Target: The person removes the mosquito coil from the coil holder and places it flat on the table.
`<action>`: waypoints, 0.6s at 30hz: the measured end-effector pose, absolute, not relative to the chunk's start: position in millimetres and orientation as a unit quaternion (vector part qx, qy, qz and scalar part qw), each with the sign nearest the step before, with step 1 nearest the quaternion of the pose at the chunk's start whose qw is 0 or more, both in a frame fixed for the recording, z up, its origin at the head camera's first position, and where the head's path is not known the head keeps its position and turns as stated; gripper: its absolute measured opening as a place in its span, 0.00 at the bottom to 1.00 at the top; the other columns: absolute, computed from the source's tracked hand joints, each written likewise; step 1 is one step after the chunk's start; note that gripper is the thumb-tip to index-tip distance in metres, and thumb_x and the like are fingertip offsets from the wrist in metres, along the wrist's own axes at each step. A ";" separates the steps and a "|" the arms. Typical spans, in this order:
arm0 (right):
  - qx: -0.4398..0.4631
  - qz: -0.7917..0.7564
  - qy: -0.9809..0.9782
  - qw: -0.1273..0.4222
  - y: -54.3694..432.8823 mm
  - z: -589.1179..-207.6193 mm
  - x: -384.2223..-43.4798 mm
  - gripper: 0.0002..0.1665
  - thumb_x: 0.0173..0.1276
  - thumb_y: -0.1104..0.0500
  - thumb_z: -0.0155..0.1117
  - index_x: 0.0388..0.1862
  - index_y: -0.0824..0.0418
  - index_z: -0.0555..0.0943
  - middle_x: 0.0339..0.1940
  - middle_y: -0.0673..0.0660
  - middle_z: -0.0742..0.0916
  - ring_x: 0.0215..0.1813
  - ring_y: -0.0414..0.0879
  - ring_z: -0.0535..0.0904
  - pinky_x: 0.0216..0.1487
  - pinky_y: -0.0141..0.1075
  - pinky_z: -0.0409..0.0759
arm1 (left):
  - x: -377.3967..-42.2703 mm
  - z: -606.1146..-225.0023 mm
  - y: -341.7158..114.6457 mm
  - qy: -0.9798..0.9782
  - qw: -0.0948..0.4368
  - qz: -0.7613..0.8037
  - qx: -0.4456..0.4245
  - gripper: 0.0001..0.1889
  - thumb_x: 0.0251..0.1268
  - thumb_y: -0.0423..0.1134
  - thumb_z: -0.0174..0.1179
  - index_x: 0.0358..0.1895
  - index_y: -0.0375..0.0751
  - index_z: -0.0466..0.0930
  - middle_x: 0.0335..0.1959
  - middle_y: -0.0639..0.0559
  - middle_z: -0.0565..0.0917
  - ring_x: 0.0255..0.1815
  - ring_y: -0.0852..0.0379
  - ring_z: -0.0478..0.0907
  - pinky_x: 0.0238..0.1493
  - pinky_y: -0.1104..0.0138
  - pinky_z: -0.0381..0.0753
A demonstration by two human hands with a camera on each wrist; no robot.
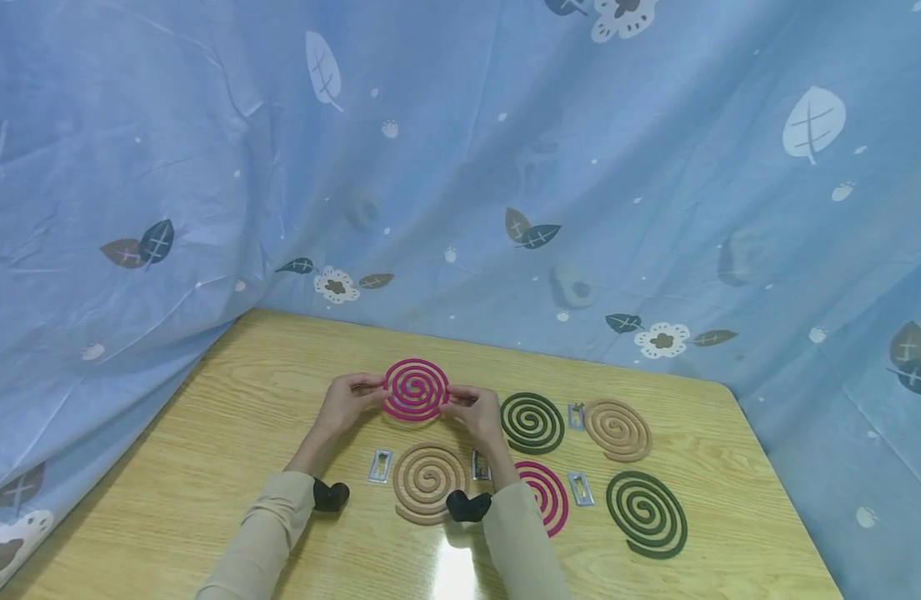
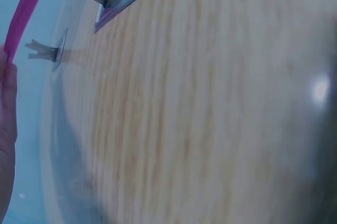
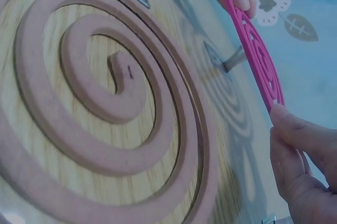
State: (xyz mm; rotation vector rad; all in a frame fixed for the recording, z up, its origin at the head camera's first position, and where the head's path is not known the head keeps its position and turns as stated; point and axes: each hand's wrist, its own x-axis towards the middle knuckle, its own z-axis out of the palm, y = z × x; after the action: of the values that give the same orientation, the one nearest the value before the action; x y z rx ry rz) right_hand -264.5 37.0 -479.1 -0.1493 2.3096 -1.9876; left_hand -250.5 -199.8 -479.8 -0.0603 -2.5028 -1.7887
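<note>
A pink mosquito coil (image 1: 415, 387) is held up off the table by its two side edges. My left hand (image 1: 352, 402) pinches its left edge, and my right hand (image 1: 477, 410) pinches the right one. Below the coil a small metal coil stand (image 3: 227, 65) with an upright prong is visible in the right wrist view; coil and prong look apart there. Nearer to me lies a tan coil (image 1: 430, 477), flat on the wood, with metal stands (image 1: 381, 466) on either side. The left wrist view catches only part of the left hand (image 2: 7, 113) and the coil's edge.
Right of my right hand lie a green coil (image 1: 531, 421), a second tan coil (image 1: 618, 427), a second green coil (image 1: 644, 512) and another pink coil (image 1: 556, 497), partly behind my right forearm. More stands (image 1: 581, 489) lie among them. A blue patterned curtain (image 1: 445, 167) hangs behind the table.
</note>
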 end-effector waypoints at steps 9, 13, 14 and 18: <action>-0.060 -0.651 0.755 0.045 45.3 -480.8 -262.6 0.20 0.52 0.77 0.70 0.46 0.78 0.80 0.43 0.72 0.84 0.45 0.59 0.83 0.42 0.30 0.85 | -252.8 -483.1 -194.7 -0.821 0.031 -0.569 -0.026 0.14 0.58 0.31 0.67 0.46 0.27 0.81 0.46 0.35 0.83 0.45 0.45 0.83 0.46 0.69 0.84; -0.042 -0.648 0.759 0.047 48.9 -480.6 -261.9 0.20 0.52 0.77 0.70 0.46 0.77 0.81 0.43 0.71 0.85 0.44 0.55 0.84 0.41 0.29 0.85 | -253.2 -483.2 -190.7 -0.819 0.026 -0.573 -0.034 0.14 0.58 0.30 0.67 0.46 0.26 0.81 0.46 0.34 0.83 0.45 0.43 0.83 0.46 0.68 0.84; -0.037 -0.649 0.759 0.049 49.8 -480.2 -261.7 0.20 0.52 0.76 0.71 0.46 0.77 0.81 0.43 0.70 0.85 0.43 0.54 0.84 0.41 0.29 0.85 | -253.3 -483.3 -189.5 -0.817 0.024 -0.575 -0.033 0.14 0.57 0.30 0.67 0.46 0.26 0.81 0.46 0.34 0.83 0.45 0.43 0.83 0.45 0.68 0.84; -0.034 -0.639 0.767 0.045 53.3 -479.1 -260.9 0.20 0.52 0.75 0.71 0.46 0.76 0.81 0.42 0.70 0.85 0.43 0.54 0.84 0.41 0.30 0.85 | -253.8 -483.9 -186.2 -0.819 0.017 -0.573 -0.027 0.14 0.57 0.29 0.67 0.45 0.26 0.82 0.45 0.34 0.84 0.44 0.44 0.83 0.43 0.69 0.85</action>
State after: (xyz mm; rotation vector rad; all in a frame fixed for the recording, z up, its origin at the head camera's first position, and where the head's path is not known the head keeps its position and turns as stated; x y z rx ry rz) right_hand -260.9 53.3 -479.1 -0.1024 2.3443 -1.9512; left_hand -253.8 -186.2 -483.9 -0.0848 -2.5442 -1.7813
